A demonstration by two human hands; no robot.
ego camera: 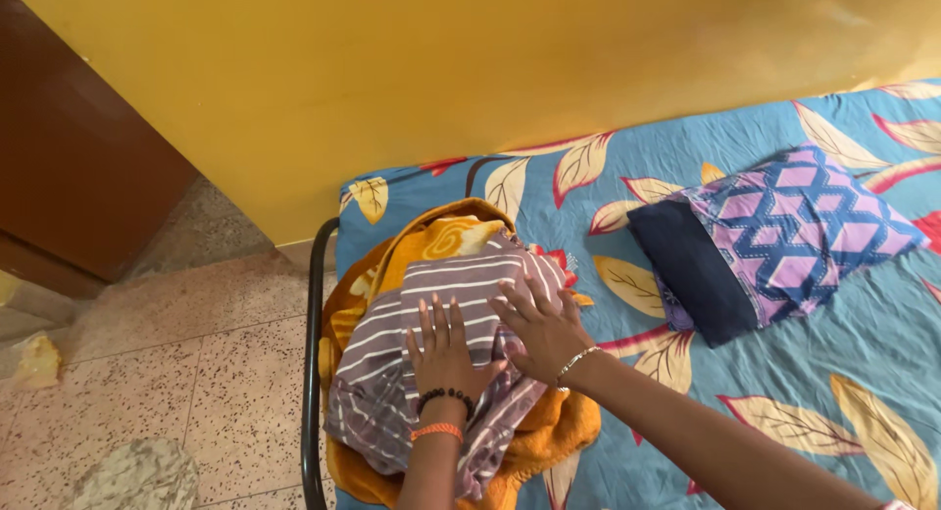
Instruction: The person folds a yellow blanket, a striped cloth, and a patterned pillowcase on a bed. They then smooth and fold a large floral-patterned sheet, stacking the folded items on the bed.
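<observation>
The striped cloth (pixel 431 314) lay at lower centre of the frame on an orange blanket (pixel 549 427). I saw my left hand (pixel 446 358) and right hand (pixel 539 329) pressed flat on it, fingers spread, gripping nothing.

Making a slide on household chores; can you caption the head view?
Both hands, left hand and right hand, press flat on a striped cloth atop an orange blanket.

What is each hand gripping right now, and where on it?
Nothing is gripped. Left hand and right hand lie flat, fingers spread, on the striped cloth.
</observation>
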